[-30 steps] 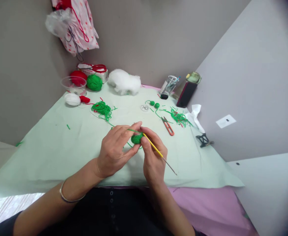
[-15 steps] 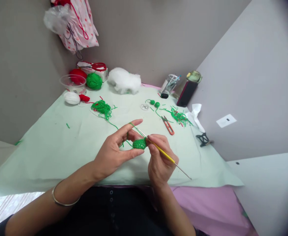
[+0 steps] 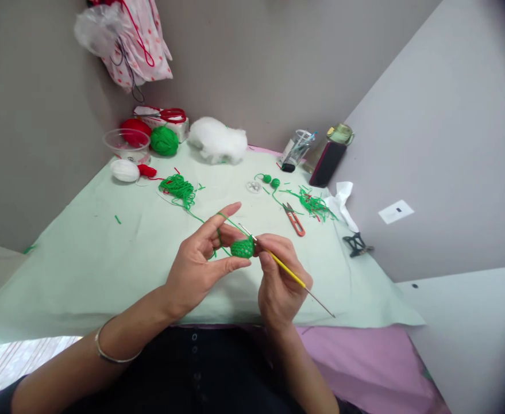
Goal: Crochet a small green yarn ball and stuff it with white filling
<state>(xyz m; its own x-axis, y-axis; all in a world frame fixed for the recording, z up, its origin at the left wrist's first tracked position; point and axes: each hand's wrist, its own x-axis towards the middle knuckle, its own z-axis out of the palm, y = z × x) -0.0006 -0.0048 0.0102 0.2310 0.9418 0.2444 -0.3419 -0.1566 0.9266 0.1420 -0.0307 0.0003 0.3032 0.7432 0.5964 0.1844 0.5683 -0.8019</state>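
Note:
A small green crocheted piece is pinched between the thumb and fingers of my left hand, whose raised index finger carries a strand of green yarn. My right hand grips the yellow handle of a crochet hook; the metal tip lies at the upper right edge of the piece, beside the taut strand. From my left hand the yarn runs back to a loose green tangle on the pale green cloth.
Orange snips, two small green balls and green yarn scraps lie ahead to the right. White stuffing, a green yarn ball and a clear tub stand at the back, with a phone at the right.
My left index finger has shifted slightly left and up, drawing its strand along. The hook's tip shows a little more to the left of the piece's top edge.

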